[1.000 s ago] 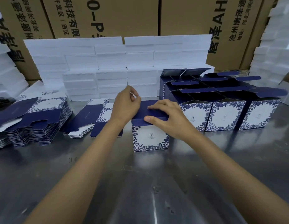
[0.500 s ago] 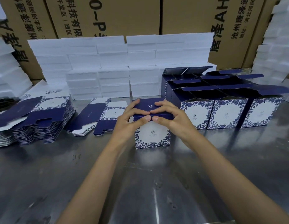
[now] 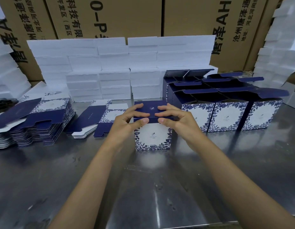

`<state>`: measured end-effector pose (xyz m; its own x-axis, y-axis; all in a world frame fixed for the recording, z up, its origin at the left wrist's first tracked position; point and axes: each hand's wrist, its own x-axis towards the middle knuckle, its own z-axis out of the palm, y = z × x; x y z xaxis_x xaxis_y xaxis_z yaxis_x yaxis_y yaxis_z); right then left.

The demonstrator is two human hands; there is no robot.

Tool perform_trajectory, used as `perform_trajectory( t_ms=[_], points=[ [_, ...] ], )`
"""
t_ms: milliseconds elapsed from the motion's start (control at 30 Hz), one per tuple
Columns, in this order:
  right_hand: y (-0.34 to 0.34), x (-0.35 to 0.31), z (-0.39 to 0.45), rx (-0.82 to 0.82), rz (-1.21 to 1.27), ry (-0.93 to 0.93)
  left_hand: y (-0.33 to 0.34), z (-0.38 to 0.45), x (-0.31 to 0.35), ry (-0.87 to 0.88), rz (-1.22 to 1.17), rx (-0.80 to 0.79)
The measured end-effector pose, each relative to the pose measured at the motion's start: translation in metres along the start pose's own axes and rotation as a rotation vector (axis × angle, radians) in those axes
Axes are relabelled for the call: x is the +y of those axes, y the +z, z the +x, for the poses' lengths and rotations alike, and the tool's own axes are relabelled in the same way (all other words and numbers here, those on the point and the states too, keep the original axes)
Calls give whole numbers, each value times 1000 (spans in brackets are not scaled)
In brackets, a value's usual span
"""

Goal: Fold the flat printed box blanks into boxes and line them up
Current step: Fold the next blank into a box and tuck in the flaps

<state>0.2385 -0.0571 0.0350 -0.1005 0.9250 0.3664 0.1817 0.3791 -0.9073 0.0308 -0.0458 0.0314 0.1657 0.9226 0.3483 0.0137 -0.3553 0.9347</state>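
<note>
a folded box [image 3: 153, 138], white with a blue leaf border and a dark blue lid, stands upright on the steel table [image 3: 143, 187] near the middle of the view. both hands are on its top edge: the left hand [image 3: 127, 120] pinches the front rim of the lid from the left, fingers lying over the dark blue top and thumb pressed against the front fold, and the right hand [image 3: 178, 120] does the same from the right — the two thumbs nearly meet at the middle of the front edge, with a small gap between them. the lid lies flat and closed under the fingers. just to the right of this box, a row of finished boxes [image 3: 226, 116] stands side by side with their top flaps open and raised, and more of them stand in ranks behind that row. to the left lies a small pile of flat blanks [image 3: 94, 123], and further left, near the table's edge, a taller stack of flat blanks [image 3: 36, 123] — both show dark blue panels and floral print. behind everything, white foam blocks [image 3: 110, 66] are stacked in a wall, and large brown cartons [image 3: 127, 15] with printed black characters stand behind those.
</note>
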Motion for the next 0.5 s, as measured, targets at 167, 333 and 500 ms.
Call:
perform_trajectory(
  t_ms=[167,333,500],
  points=[
    [-4,1,-5,-3,182,82,-7,-1,-4,-73,-92,-7],
    [-4,1,-7,19,221,88,-7,-2,-8,-97,-169,-7],
    [-7,1,-11,69,241,135,-9,-5,-10,-120,-188,-30]
  ],
)
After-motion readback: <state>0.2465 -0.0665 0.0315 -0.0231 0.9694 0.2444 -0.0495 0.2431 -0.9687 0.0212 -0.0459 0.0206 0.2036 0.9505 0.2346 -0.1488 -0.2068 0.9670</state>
